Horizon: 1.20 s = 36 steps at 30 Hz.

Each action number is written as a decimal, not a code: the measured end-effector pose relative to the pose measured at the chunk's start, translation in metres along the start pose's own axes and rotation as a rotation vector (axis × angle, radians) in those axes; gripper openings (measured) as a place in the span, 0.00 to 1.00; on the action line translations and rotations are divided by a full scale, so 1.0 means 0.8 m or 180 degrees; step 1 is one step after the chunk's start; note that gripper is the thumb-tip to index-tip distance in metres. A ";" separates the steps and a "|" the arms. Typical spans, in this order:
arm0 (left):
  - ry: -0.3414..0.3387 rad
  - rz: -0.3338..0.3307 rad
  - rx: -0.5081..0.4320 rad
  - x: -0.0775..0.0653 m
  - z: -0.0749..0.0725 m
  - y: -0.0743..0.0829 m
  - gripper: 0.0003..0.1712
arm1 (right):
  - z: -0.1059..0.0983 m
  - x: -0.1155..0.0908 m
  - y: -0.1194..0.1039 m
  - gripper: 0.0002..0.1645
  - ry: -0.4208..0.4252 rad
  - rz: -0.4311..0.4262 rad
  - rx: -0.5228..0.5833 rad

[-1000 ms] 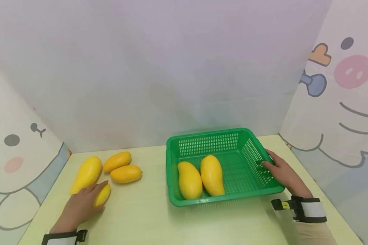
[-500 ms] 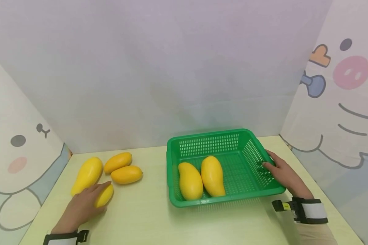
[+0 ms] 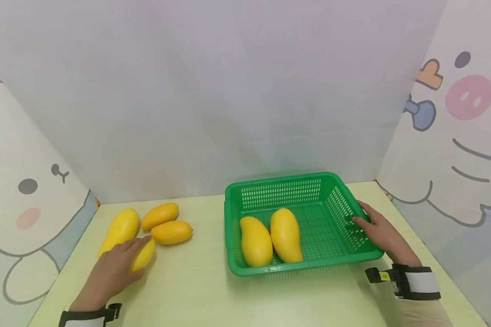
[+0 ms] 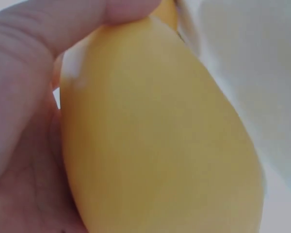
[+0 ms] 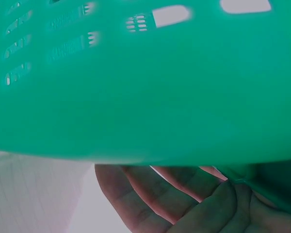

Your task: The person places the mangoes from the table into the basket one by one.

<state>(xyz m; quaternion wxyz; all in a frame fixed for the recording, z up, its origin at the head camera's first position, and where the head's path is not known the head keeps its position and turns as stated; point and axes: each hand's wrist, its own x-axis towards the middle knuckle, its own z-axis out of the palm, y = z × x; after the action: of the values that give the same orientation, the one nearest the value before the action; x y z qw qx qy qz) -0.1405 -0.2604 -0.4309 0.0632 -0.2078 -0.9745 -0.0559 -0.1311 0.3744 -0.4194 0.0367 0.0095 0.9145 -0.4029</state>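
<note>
My left hand (image 3: 116,268) grips a yellow mango (image 3: 143,255) at the left of the table, fingers over its top and thumb on the near side. In the left wrist view the thumb presses the upper end of this mango (image 4: 160,126); its lower end runs out of frame. At the right, my right hand (image 3: 382,231) holds the side rim of a green plastic basket (image 3: 307,263), thumb inside and fingers outside. From the right wrist, the fingers (image 5: 155,194) show below the green basket wall (image 5: 150,107). Two large mangoes lie side by side in the basket's left half.
Beyond the left hand lie a long yellow mango (image 3: 120,229) and two smaller orange-yellow ones, the farther (image 3: 160,215) and the nearer (image 3: 172,232). A pale wall (image 3: 229,100) stands behind the table (image 3: 196,281), with cartoon-printed panels on both sides.
My left hand and the mango in it have shifted slightly to the right and away from me. The right hand keeps its hold on the basket, which stays in place.
</note>
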 end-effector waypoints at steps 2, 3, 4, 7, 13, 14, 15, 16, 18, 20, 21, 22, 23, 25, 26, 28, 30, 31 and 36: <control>0.0012 -0.0007 0.0010 0.001 -0.005 0.003 0.47 | 0.000 0.000 0.000 0.40 -0.0005 -0.0008 -0.0001; 0.0014 -0.0011 0.0007 0.001 -0.007 0.004 0.47 | 0.000 0.001 0.000 0.40 -0.0008 -0.0008 -0.0004; 0.0014 -0.0016 0.0004 0.001 -0.009 0.005 0.47 | -0.001 0.001 0.000 0.40 -0.0014 -0.0007 -0.0001; 0.0017 -0.0020 -0.0008 0.001 -0.014 0.009 0.48 | -0.002 0.001 -0.001 0.40 -0.0015 -0.0014 0.0022; 0.0081 -0.0005 -0.0016 0.002 -0.023 0.016 0.49 | -0.003 0.001 -0.001 0.40 -0.0006 -0.0034 0.0051; 0.0100 0.0003 -0.0014 0.002 -0.025 0.017 0.49 | -0.003 0.001 -0.001 0.40 -0.0007 -0.0022 0.0051; 0.0120 0.0012 -0.0017 0.002 -0.026 0.018 0.49 | -0.003 0.001 -0.002 0.40 -0.0007 -0.0018 0.0042; 0.0134 0.0025 -0.0021 0.002 -0.027 0.019 0.49 | -0.002 0.001 -0.002 0.39 -0.0004 -0.0015 0.0031; 0.0158 0.0050 -0.0027 0.003 -0.029 0.021 0.49 | -0.002 0.000 -0.002 0.39 -0.0007 0.0003 0.0036; 0.0201 0.0086 -0.0032 0.003 -0.031 0.022 0.48 | -0.001 0.000 -0.002 0.40 -0.0010 0.0026 0.0043; 0.0222 0.0107 -0.0036 0.004 -0.031 0.023 0.48 | -0.001 0.000 -0.003 0.40 -0.0011 0.0027 0.0039; 0.0232 0.0119 -0.0034 0.004 -0.032 0.024 0.48 | 0.000 0.000 -0.003 0.40 -0.0014 0.0033 0.0038; 0.0241 0.0125 -0.0032 0.004 -0.032 0.024 0.48 | 0.000 -0.001 -0.003 0.40 -0.0017 0.0033 0.0046; 0.0256 0.0140 -0.0027 0.005 -0.034 0.026 0.48 | 0.001 -0.001 -0.003 0.40 -0.0015 0.0016 0.0033; 0.0256 0.0138 -0.0028 0.005 -0.035 0.026 0.48 | 0.001 -0.001 -0.003 0.40 -0.0015 0.0015 0.0033; 0.0251 0.0131 -0.0031 0.005 -0.036 0.027 0.49 | 0.001 0.000 -0.003 0.40 -0.0015 0.0005 0.0047; 0.0253 0.0135 -0.0029 0.005 -0.038 0.028 0.49 | 0.001 0.000 -0.003 0.40 -0.0016 0.0008 0.0041; 0.0258 0.0138 -0.0031 0.006 -0.038 0.029 0.49 | 0.001 0.000 -0.003 0.40 -0.0018 0.0006 0.0034; 0.0357 0.0212 -0.0011 0.007 -0.041 0.032 0.49 | 0.001 0.000 -0.002 0.40 -0.0008 0.0014 -0.0001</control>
<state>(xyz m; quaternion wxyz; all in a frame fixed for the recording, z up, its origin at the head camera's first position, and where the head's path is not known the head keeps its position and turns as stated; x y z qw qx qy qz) -0.1319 -0.2395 -0.3959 0.1191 -0.2368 -0.9619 -0.0670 -0.1310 0.3727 -0.4183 0.0387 0.0110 0.9145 -0.4026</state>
